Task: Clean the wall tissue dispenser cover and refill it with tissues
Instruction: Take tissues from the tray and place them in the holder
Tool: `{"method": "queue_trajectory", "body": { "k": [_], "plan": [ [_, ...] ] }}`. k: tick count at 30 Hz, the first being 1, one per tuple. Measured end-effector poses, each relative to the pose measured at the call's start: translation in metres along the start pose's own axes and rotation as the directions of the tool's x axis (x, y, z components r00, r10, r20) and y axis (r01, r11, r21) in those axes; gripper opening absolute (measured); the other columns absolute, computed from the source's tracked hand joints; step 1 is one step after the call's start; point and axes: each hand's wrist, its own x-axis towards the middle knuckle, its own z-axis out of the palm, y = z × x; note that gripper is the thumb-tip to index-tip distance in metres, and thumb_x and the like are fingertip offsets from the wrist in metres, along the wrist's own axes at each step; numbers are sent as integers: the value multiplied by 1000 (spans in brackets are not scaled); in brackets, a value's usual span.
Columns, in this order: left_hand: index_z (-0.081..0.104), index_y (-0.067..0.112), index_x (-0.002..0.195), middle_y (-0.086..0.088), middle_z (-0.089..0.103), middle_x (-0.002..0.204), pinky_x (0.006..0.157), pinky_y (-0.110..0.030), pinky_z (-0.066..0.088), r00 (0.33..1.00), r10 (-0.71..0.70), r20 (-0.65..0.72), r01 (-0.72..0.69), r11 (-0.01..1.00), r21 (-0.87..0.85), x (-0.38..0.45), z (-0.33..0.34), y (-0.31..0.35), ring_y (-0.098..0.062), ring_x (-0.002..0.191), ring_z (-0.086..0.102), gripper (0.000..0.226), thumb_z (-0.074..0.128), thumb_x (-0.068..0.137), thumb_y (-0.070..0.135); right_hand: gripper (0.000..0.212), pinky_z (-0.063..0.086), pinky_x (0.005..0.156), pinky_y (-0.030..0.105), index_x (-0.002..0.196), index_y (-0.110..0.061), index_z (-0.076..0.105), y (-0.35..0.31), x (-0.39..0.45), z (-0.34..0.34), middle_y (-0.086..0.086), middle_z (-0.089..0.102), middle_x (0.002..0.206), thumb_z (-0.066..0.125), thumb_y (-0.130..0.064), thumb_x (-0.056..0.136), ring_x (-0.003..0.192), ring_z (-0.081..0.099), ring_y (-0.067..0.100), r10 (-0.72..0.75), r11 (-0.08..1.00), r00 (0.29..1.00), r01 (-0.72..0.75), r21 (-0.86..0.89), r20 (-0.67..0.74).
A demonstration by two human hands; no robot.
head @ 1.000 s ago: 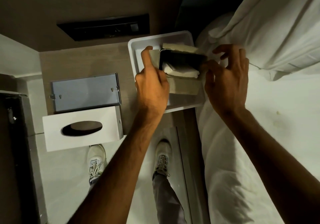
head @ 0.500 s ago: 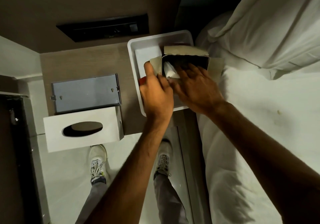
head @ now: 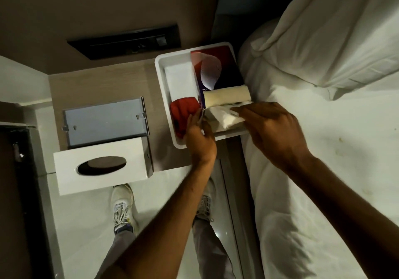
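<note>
Both hands grip a wad of tissues [head: 224, 118] at the tray's [head: 160, 78] five o'clock edge: left hand [head: 199, 140] fingers curled on it, right hand [head: 274, 132] pinching. The white cover [head: 101, 166] at nine o'clock overhangs the shelf [head: 97, 86] edge.

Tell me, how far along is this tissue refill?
Done: the white dispenser cover with the oval slot is off and lies on the wooden nightstand beside its grey metal backplate. In hand: the left hand and right hand draw a white tissue stack from the dark red cardboard tissue box in the white tray. Left: loading and remounting the cover, its slot dark.
</note>
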Motion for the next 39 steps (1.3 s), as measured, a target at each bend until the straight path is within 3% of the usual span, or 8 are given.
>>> {"method": "queue_trajectory", "body": {
  "k": [3, 8, 12, 15, 20, 25, 31, 39],
  "plan": [
    [58, 7, 145, -15, 60, 145, 117, -47, 44, 979, 119, 168, -156, 962, 225, 8, -3, -22, -32, 140, 51, 44, 59, 101, 11, 36, 58, 93, 50, 125, -5, 70, -1, -9, -14, 19, 73, 117, 73, -4, 90, 107, 71, 39, -5, 1000, 1000, 5, 27, 8],
    [46, 13, 155, -8, 48, 158, 116, -40, 39, 879, 295, 376, -445, 789, 423, -1, -50, -43, -29, 144, 44, 70, 68, 91, 31, 38, 58, 86, 39, 127, -7, 70, -19, -14, -50, 15, 73, 118, 74, -5, 88, 98, 75, 36, -10, 994, 993, -4, 109, 122],
    [63, 38, 131, 17, 68, 121, 89, -14, 53, 961, -61, 270, 114, 976, -184, -7, -110, -34, 14, 106, 61, 36, 67, 98, 27, 37, 45, 76, 2, 127, -27, 68, -50, 3, -79, -11, 72, 119, 69, -15, 92, 98, 66, 2, 34, 924, 985, -95, 370, 168],
    [69, 25, 128, 0, 73, 127, 106, -41, 51, 756, -397, 520, 655, 450, -607, 11, -154, -33, -19, 125, 64, 37, 51, 101, 43, 24, 51, 75, 3, 111, -43, 73, -83, 26, -78, -28, 74, 106, 70, -28, 93, 99, 68, -9, 157, 614, 951, -306, 727, 268],
    [83, 14, 103, -5, 81, 106, 78, -41, 66, 626, -412, 662, 731, 12, -683, 35, -231, -50, -28, 95, 79, 64, 46, 98, 66, 32, 63, 83, 34, 123, -26, 72, -139, 63, -10, -2, 76, 119, 72, -24, 91, 109, 73, 19, 238, 152, 876, -459, 875, 419],
    [75, 26, 123, -6, 76, 119, 104, -52, 54, 736, -330, 591, 672, 252, -696, 68, -295, -77, -30, 111, 74, 77, 41, 86, 85, 26, 62, 90, 48, 108, -39, 73, -184, 82, 75, -8, 76, 115, 74, -21, 90, 106, 73, 13, 360, -6, 756, -585, 811, 548],
    [73, 15, 125, -5, 78, 113, 77, -31, 65, 822, -381, 424, 569, 519, -638, 102, -330, -98, -21, 104, 76, 31, 68, 96, 27, 27, 63, 78, 34, 114, -30, 72, -228, 108, 131, -3, 78, 112, 71, -12, 94, 107, 74, 20, 370, -118, 731, -575, 809, 573],
    [64, 15, 135, -5, 72, 127, 100, -34, 55, 931, -360, 56, 364, 927, -95, 158, -323, -126, -21, 111, 67, 40, 69, 96, 16, 30, 59, 96, 46, 121, -17, 71, -249, 156, 190, -2, 72, 110, 75, -18, 91, 104, 69, 20, 624, 333, 624, -757, 563, 470]
  ]
}}
